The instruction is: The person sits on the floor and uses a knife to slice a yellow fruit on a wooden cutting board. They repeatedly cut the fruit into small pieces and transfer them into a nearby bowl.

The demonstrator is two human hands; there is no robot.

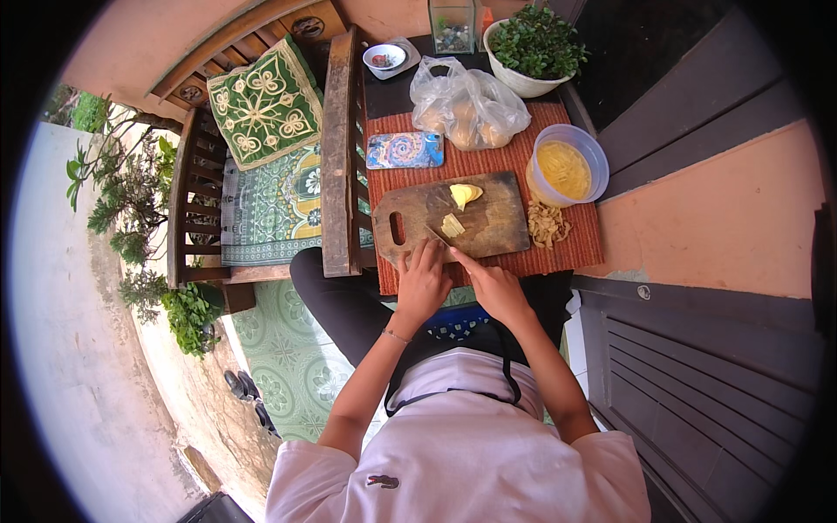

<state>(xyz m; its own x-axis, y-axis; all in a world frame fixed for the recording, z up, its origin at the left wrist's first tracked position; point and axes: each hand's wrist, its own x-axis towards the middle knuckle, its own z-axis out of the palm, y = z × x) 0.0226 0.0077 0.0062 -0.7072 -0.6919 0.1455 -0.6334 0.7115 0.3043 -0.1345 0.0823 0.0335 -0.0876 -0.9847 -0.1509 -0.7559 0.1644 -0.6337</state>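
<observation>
A worn wooden cutting board (497, 229) with a handle slot lies in front of me. My right hand (500, 291) grips a knife (438, 235), its index finger stretched along the blade. Only a short part of the blade shows; the handle is hidden in my palm. Beside it, my left hand (422, 281) rests fingertips down at the board's near edge. Whatever may be under those fingers is hidden. Just beyond the blade sits a small stack of pale yellow cut strips (452, 225), likely potato. Farther back on the board are overlapping pale yellow slices (465, 194).
Right of the board, peelings (548, 224) lie by a plastic tub of yellow strips in liquid (601, 163). Behind are a phone (405, 150), a plastic bag of round brown produce (467, 118), a small bowl (384, 57), a glass tank (451, 29) and a potted plant (523, 82). A wooden bench (340, 157) adjoins the left.
</observation>
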